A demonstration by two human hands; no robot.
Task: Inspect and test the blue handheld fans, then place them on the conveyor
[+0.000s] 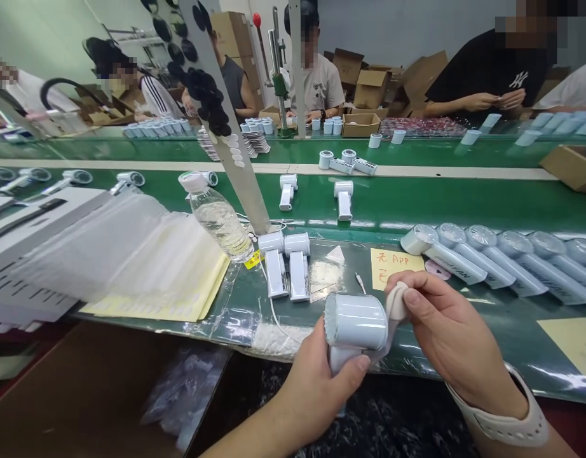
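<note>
My left hand (321,381) is closed round the handle of a pale blue handheld fan (357,321), its round head tilted up above the thumb. Between the thumb and fingers of my right hand (445,334) is a soft white piece of cloth (396,302), close against the right side of the fan head. Its lower part trails along the fan; whether it is fixed there I cannot tell. Two similar fans (286,267) lie side by side just beyond my left hand. A row of fans in clear wrapping (481,254) lies to the right, past my right hand.
A water bottle (217,216) leans near a metal post (240,172). Yellow sheets and plastic bags (145,254) lie at left, above an open carton (107,388). Handwritten yellow notes (393,264) lie on the bench. More fans (343,200) rest on the green conveyor; co-workers sit opposite.
</note>
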